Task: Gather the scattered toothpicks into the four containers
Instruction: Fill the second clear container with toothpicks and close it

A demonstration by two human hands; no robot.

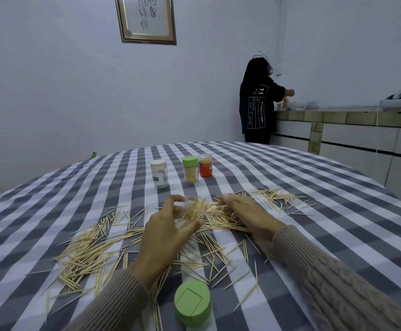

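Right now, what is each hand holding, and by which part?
The left hand grips a clear container by its side wall, thumb and fingers curled round it. The right hand rests on the toothpicks; whether it pinches any is unclear.
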